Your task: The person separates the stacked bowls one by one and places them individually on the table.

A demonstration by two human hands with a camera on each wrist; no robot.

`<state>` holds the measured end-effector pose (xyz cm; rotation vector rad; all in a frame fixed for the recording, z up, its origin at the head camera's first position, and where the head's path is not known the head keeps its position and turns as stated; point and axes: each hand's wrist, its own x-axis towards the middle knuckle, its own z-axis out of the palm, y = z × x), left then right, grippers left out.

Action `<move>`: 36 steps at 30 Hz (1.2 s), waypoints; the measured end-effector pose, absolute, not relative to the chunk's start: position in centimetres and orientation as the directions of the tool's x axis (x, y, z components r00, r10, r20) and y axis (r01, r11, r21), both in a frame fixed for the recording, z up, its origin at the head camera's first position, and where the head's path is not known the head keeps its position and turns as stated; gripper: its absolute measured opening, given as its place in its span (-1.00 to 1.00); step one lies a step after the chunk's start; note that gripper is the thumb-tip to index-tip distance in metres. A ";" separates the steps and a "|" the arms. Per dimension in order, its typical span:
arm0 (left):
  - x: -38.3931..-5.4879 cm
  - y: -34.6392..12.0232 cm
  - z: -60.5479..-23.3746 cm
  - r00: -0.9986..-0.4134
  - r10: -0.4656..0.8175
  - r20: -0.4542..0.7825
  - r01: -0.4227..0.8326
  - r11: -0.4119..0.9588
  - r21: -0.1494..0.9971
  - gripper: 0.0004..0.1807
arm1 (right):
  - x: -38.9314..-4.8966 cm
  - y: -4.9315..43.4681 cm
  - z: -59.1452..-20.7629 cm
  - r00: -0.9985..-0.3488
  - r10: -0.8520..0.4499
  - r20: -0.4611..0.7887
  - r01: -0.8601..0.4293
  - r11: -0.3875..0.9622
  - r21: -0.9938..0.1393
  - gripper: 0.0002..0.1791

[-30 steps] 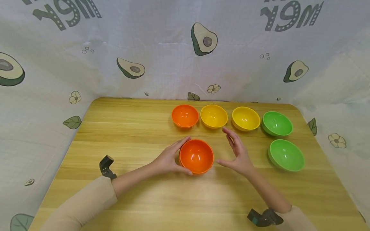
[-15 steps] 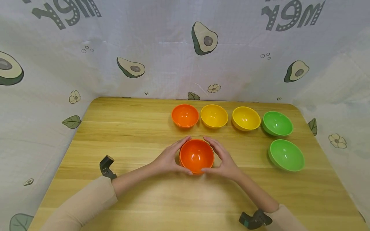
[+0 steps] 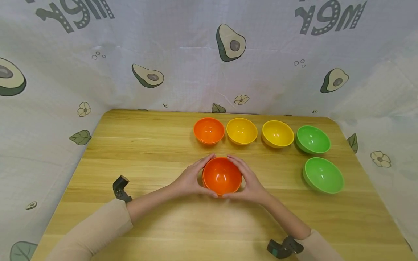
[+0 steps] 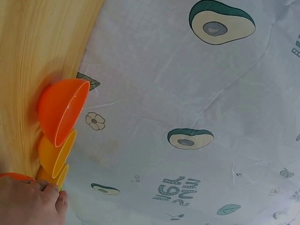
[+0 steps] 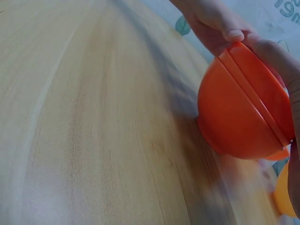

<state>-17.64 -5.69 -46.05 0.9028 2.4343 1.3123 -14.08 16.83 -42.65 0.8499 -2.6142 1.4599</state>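
Note:
Two orange bowls stand nested near the middle of the table; the inner bowl (image 3: 222,175) faces up in the head view. From the side, the right wrist view shows its rim just above that of the outer bowl (image 5: 229,112). My left hand (image 3: 190,180) grips the left side of the pair, thumb at the near rim and fingers round the far side. Mirroring it, my right hand (image 3: 252,185) holds the right side, both thumb tips close together at the front. In the left wrist view the left hand (image 4: 33,204) mostly covers the pair.
Behind the pair, an orange bowl (image 3: 209,131), a yellow bowl (image 3: 241,131), another yellow bowl (image 3: 277,134) and a green bowl (image 3: 312,140) form a row. A second green bowl (image 3: 323,175) sits at the right. A patterned cloth (image 3: 189,36) hangs behind the wooden table (image 3: 147,145).
My right hand has come in from the right and closed round the right side of the nested orange bowls. My left hand and the bowls have stayed in place.

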 end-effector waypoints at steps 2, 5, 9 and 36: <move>-17.6 -5.7 -46.1 -0.782 0.617 0.084 0.410 0.409 0.815 0.24 | -14.1 16.8 -42.7 -0.850 -0.448 0.277 -0.472 0.414 -0.778 0.05; -17.7 -5.7 -46.1 -0.780 0.620 0.084 0.404 0.397 0.824 0.24 | -14.2 16.7 -42.8 -0.851 -0.451 0.270 -0.468 0.418 -0.779 0.09; -17.9 -5.7 -46.1 -0.770 0.631 0.097 0.398 0.355 0.846 0.27 | -14.3 16.7 -42.8 -0.855 -0.453 0.252 -0.454 0.420 -0.786 0.14; -17.8 -5.7 -46.5 -0.770 0.631 0.092 0.423 0.397 0.815 0.32 | -14.7 16.3 -43.0 -0.857 -0.430 0.285 -0.466 0.411 -0.783 0.11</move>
